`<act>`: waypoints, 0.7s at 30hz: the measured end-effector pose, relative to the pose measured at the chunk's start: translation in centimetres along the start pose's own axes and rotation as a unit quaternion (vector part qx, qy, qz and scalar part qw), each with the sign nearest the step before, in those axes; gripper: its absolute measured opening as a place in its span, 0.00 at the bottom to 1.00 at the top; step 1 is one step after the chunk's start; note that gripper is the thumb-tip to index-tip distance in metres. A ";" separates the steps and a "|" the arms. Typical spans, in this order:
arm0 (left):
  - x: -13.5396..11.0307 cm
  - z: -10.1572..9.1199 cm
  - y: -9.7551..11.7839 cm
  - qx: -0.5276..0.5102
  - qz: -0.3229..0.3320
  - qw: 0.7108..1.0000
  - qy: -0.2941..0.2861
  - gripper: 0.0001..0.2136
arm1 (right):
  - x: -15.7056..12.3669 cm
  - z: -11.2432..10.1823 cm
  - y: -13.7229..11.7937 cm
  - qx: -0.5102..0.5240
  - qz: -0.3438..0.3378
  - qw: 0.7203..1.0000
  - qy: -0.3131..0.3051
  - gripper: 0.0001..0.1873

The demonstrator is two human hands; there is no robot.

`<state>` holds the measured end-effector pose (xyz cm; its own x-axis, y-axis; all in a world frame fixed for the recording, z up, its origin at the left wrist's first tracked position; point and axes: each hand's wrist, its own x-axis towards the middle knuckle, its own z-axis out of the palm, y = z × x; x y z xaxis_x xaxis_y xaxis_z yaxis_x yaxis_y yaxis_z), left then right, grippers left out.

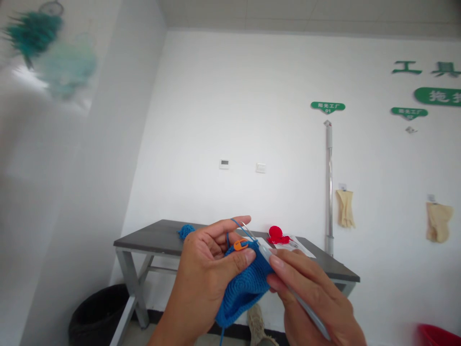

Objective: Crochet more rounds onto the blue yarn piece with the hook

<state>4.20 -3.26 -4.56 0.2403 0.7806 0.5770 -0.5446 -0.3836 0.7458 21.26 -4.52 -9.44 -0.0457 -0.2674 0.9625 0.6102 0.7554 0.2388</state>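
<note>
Counter [151,234] spans 4 to 8 o'clock in view. Person's left hand [209,266] pinches blue crochet piece [245,288] at 6 o'clock; right hand [315,293], 5 o'clock, grips grey-handled hook [265,253] at the piece's 1 o'clock edge, orange marker [238,245] at 12.

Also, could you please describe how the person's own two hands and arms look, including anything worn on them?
Both hands are bare, without gloves. The left hand shows no ring, and its visible wrist has no watch, bracelet or sleeve. The right hand also shows no ring; its forearm is outside the picture, so I cannot tell about a sleeve there.
</note>
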 end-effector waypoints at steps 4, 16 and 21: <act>-0.3 0.1 0.4 0.007 -0.030 0.999 -0.009 0.30 | 0.4 0.3 0.3 0.137 0.127 0.982 0.022 0.14; -0.3 -0.1 0.8 0.077 0.033 0.996 0.009 0.23 | 1.7 -2.3 1.7 0.252 0.207 0.944 -0.044 0.09; -0.4 0.3 0.6 0.079 0.046 0.996 0.016 0.21 | 2.2 -3.2 1.9 0.219 0.180 0.957 -0.065 0.08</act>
<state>4.00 -3.89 -4.25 0.1685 0.7522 0.6370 -0.4292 -0.5258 0.7344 24.88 -5.62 -7.30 -0.0112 0.1124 0.9936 0.2155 0.9706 -0.1074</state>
